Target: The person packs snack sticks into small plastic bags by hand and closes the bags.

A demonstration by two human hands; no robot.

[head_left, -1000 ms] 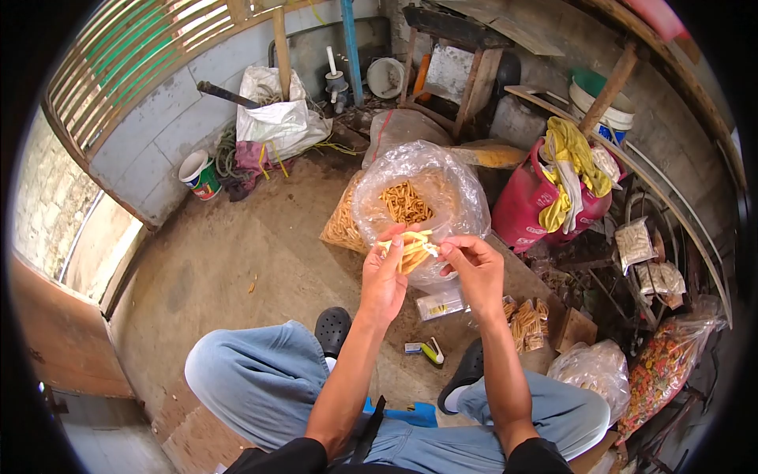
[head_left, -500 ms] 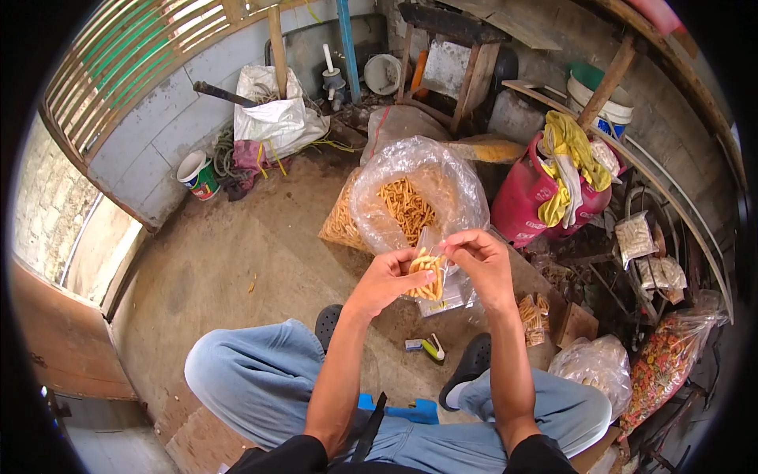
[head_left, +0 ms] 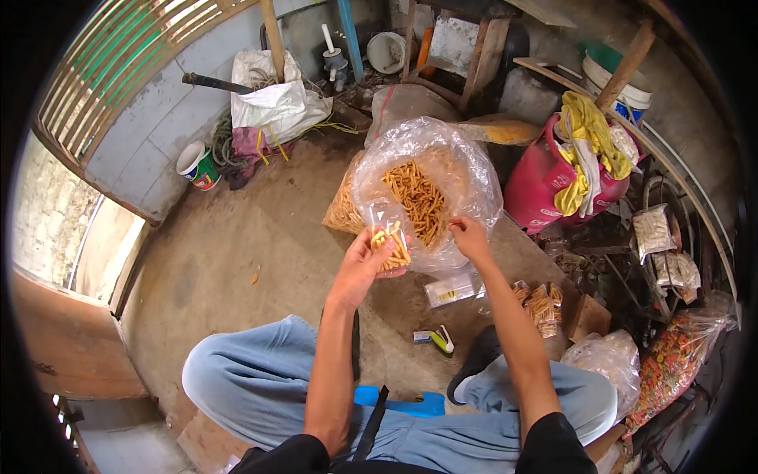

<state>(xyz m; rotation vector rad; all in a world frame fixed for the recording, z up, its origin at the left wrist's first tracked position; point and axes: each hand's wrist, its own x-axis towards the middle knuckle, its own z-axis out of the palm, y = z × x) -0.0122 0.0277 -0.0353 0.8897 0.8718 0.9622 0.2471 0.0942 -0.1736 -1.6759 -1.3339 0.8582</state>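
My left hand [head_left: 365,265] is closed around a small clear plastic bag [head_left: 390,246] partly filled with yellowish snack sticks, its top standing upright. My right hand [head_left: 472,238] is at the right inner side of a large clear plastic sack [head_left: 466,178], fingers curled together; whatever they hold, if anything, is too small to make out. Inside the sack lies a heap of brown snack sticks [head_left: 414,197]. A pack of flat clear bags [head_left: 450,291] lies below the sack. On the floor between my feet are a green stapler [head_left: 442,340] and a small blue-and-white box [head_left: 422,336].
Filled snack packets [head_left: 545,310] lie right of my right forearm. A pink drum [head_left: 537,178] with yellow cloths stands at the right, near a sack of colourful packets [head_left: 671,363]. A white bucket [head_left: 197,166] and a white sack [head_left: 280,110] stand by the left wall.
Both hands were together at the small bag. My right hand has let go of it and moved right, to the large sack. My left hand has carried the bag left and slightly up.
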